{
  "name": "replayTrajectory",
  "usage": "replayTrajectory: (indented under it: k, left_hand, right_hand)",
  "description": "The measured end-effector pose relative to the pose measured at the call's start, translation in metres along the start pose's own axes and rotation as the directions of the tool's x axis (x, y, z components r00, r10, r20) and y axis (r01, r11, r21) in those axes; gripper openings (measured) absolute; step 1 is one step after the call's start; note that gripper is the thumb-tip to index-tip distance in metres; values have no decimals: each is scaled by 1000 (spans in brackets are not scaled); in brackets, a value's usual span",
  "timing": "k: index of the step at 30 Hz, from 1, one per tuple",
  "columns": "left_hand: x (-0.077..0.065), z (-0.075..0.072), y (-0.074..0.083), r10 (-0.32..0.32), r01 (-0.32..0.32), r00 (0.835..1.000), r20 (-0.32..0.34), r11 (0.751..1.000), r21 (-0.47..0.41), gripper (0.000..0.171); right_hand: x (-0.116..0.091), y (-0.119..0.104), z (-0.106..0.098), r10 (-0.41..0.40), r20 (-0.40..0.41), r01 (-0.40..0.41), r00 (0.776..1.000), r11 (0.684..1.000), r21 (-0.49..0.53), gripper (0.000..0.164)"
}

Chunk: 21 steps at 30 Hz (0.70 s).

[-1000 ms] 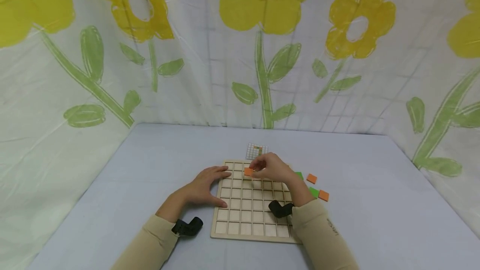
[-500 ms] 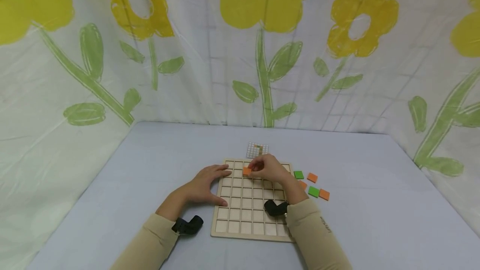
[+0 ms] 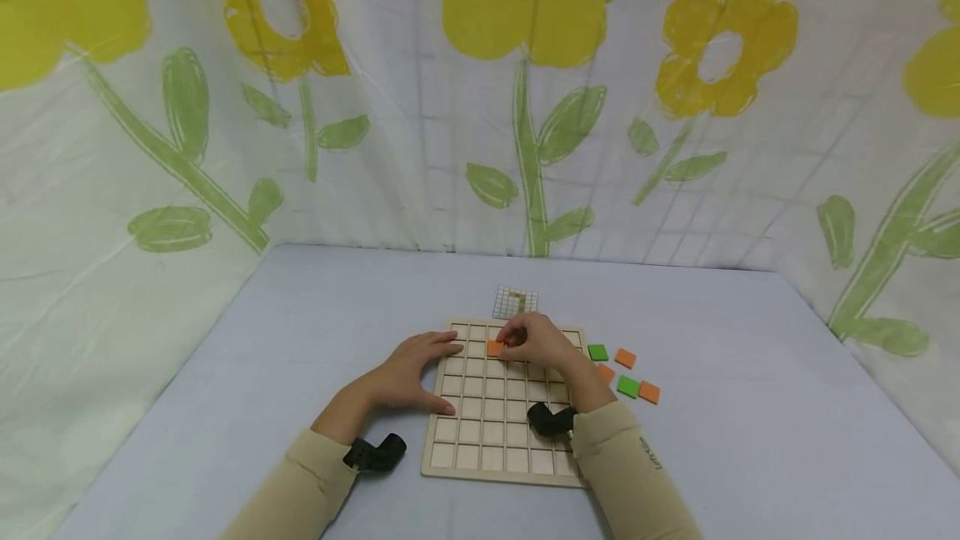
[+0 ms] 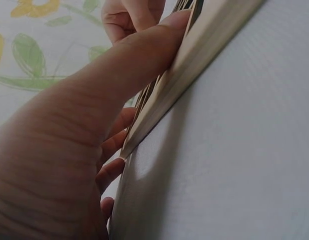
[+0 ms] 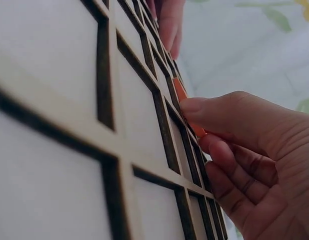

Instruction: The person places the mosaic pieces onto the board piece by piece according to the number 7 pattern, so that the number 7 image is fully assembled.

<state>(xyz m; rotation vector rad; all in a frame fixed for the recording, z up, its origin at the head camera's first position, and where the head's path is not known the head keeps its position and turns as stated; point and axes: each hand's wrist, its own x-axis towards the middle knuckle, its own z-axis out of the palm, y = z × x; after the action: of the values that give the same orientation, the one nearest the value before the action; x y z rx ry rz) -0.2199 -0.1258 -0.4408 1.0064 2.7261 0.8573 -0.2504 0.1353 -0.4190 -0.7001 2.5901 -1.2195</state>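
A wooden grid board (image 3: 480, 477) with square recesses lies on the table. My right hand (image 3: 536, 340) is over its far part and pinches an orange square tile (image 3: 495, 348) between thumb and fingers. In the right wrist view the orange tile (image 5: 180, 92) stands right at the grid ridges, slightly tilted, with the thumb (image 5: 194, 105) on it. My left hand (image 3: 411, 369) rests along the board's left edge, fingers spread and fairly straight. The left wrist view shows its thumb (image 4: 144, 55) lying on the board's frame (image 4: 169, 90).
Right of the board lie loose tiles: green ones (image 3: 597, 352) (image 3: 627, 387) and orange ones (image 3: 626, 358) (image 3: 649, 392) (image 3: 606, 372). Behind the board is a small card (image 3: 515, 300) printed with a coloured grid. A flower-patterned curtain (image 3: 390, 148) hangs behind the table (image 3: 300, 298).
My right forearm has shifted slightly left, showing more of the loose tiles. The orange tile stays pinched near the same cell and sits slightly lower in view. My left hand stays in place.
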Motion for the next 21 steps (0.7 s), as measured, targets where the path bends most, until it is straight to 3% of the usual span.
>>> replayTrajectory:
  k: [21]
  left_hand:
    - [0,-2,3,-28,29,999,30,999,-16,89]
  right_hand:
    - [0,1,2,2,-11,-3,1000,999,-32,18]
